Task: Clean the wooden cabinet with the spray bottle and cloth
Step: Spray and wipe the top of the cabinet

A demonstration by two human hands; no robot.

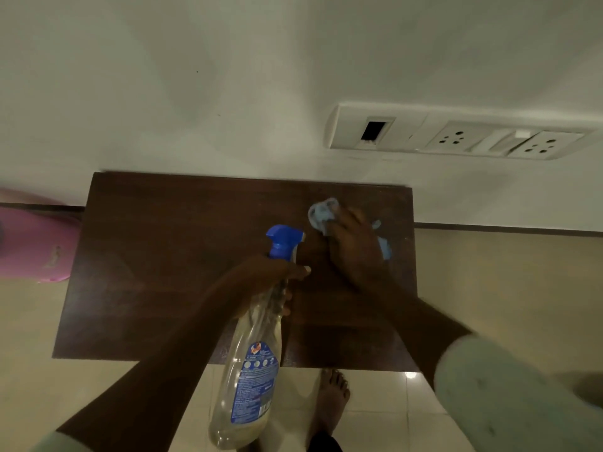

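Observation:
The dark wooden cabinet top fills the middle of the view, its back edge against a white wall. My left hand grips the neck of a clear spray bottle with a blue trigger head, held above the cabinet's front half, nozzle pointing away from me. My right hand presses a light blue cloth flat on the cabinet's far right part; the cloth shows beyond my fingers and at the right of my palm.
A white socket and switch panel sits on the wall above the cabinet's right end. A pink object lies on the floor to the left. My bare foot stands on beige tiles in front of the cabinet.

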